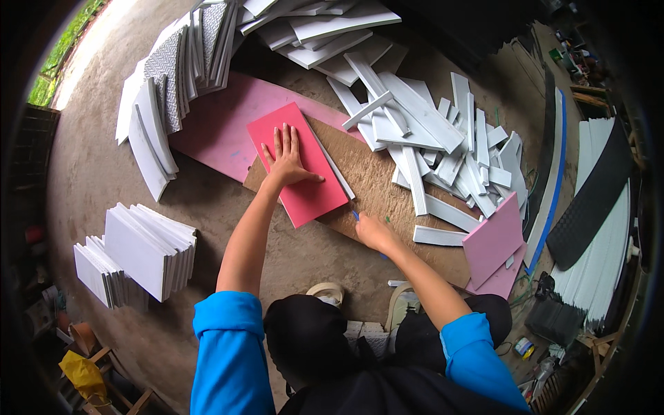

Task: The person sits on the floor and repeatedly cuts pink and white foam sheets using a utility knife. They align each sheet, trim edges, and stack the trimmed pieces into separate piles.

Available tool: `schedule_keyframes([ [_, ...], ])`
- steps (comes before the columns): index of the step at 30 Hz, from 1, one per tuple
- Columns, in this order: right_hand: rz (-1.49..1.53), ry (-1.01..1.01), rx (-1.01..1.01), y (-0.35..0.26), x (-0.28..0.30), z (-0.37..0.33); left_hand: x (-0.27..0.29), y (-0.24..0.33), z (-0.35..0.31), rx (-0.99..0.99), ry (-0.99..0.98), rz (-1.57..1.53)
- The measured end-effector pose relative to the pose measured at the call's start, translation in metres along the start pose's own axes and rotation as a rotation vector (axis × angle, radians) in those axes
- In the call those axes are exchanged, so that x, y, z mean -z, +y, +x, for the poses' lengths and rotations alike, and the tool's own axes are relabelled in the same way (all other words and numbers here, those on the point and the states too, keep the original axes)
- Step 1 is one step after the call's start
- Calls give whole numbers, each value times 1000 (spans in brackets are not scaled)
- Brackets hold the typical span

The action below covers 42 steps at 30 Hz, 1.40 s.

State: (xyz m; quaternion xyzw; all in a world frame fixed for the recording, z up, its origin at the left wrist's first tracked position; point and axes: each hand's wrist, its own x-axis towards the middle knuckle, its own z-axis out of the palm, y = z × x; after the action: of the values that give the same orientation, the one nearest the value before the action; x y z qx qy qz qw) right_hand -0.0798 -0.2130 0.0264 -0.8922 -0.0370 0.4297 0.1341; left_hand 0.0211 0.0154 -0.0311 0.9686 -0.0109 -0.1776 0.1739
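Note:
My left hand lies flat with fingers spread on a red rectangular board, pressing on its upper face. A thin white strip shows along the board's right edge, partly under it. Beneath is a worn brown wooden board. Close to the red board's lower right corner, my right hand is closed around a slim blue-handled tool. Most of that tool is hidden in my fist, so its tip cannot be made out clearly.
A heap of white offcuts covers the board's right end, beside pink pieces. White panels stand in a curved row at far left and in a stack at near left. A pink sheet lies beyond the wooden board.

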Motion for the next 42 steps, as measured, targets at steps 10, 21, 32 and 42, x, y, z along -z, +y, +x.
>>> schedule_keyframes([
  [10,255,660,163,-13,18,43,-3,0,-2,-27,27,-20],
  [21,234,604,265,-11,9,60,-4,-2,-1,-15,13,-5],
  [32,-312,780,332,5,46,77,2,5,0,13,-27,31],
  [42,-474,952,412,20,145,99,4,10,1,1,-9,29],
])
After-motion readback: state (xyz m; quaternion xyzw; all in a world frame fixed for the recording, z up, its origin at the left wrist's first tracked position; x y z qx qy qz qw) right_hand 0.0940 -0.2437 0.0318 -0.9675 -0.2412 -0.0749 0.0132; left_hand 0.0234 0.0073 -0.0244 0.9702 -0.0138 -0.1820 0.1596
